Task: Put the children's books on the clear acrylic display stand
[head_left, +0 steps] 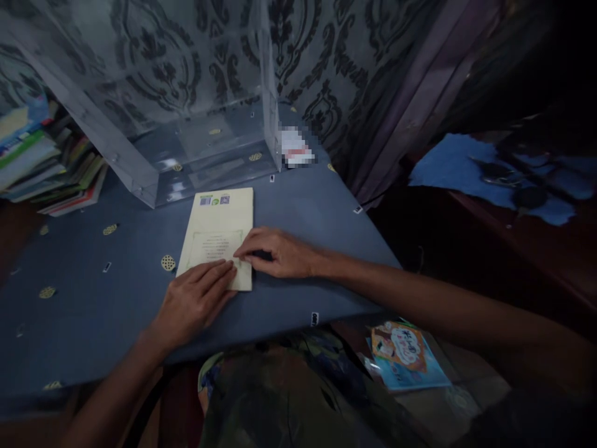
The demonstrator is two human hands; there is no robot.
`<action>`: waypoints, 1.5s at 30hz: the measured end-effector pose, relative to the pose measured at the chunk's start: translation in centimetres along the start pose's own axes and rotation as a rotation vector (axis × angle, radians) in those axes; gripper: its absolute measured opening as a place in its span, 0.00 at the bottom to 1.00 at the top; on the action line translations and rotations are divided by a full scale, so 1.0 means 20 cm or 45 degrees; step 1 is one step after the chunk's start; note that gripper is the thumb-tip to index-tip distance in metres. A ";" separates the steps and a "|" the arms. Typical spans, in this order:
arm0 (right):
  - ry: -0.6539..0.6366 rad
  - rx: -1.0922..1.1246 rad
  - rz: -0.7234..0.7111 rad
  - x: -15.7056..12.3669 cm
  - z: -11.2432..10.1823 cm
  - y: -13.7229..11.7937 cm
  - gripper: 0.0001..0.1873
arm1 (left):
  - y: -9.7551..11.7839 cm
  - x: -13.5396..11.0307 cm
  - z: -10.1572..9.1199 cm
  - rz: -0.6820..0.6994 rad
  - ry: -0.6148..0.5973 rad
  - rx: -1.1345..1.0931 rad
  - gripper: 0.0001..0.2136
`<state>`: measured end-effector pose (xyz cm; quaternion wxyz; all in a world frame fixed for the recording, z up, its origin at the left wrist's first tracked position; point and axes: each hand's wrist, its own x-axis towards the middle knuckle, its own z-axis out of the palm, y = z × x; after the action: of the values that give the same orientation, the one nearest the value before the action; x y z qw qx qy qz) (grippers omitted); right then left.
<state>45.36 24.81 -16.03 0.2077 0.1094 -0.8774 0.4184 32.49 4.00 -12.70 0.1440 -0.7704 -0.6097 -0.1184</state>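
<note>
A transparent box (119, 158) stands on the tablecloth (308, 208). The booklet (224, 218) lies before it, long axis pointing away, QR code (224, 200) farthest. The left hand (196, 295) lies flat atop; the right hand (282, 252) is narrowly pinched, grip indeterminable.

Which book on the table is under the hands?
The pale yellow book, under the left hand and right hand; the other books are piled beside the clear box.

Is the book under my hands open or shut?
Shut: the book lies flat, its cover facing up with a QR code.
</note>
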 end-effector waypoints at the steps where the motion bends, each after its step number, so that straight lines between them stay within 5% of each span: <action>1: -0.003 -0.022 -0.023 0.00 0.00 0.00 0.11 | -0.01 -0.01 0.01 -0.024 0.001 -0.031 0.11; 9: -0.043 -0.258 -0.200 -0.01 0.01 0.02 0.08 | -0.21 -0.05 0.08 -0.671 -0.011 0.070 0.17; 12: -0.075 -0.373 -0.238 -0.01 0.01 0.02 0.11 | -0.24 -0.06 0.10 -0.767 -0.002 -0.005 0.17; 21: -0.264 -0.494 -0.141 -0.07 0.00 -0.06 0.29 | -0.20 -0.12 0.15 -0.802 0.064 -0.033 0.17; 30: -0.324 -0.541 -0.209 -0.26 0.03 -0.25 0.40 | -0.07 -0.21 0.19 -0.631 0.220 0.085 0.15; 33: -0.300 -0.647 -0.223 -0.34 0.10 -0.32 0.30 | -0.01 -0.23 0.17 -0.579 0.214 0.088 0.16; 36: -0.103 -0.757 -0.183 -0.40 0.22 -0.34 0.15 | 0.03 -0.24 0.16 -0.511 0.168 0.082 0.15; 40: 0.135 -0.742 -0.203 -0.43 0.33 -0.33 0.10 | 0.06 -0.25 0.15 -0.485 0.156 0.061 0.15; 45: 0.189 -0.675 -0.294 -0.42 0.30 -0.38 0.06 | 0.11 -0.25 0.10 -0.496 0.206 -0.079 0.15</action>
<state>54.01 15.58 -18.05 0.3388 0.1194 -0.9202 0.1553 33.44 -0.30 -16.51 0.1433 -0.6300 -0.7296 -0.2242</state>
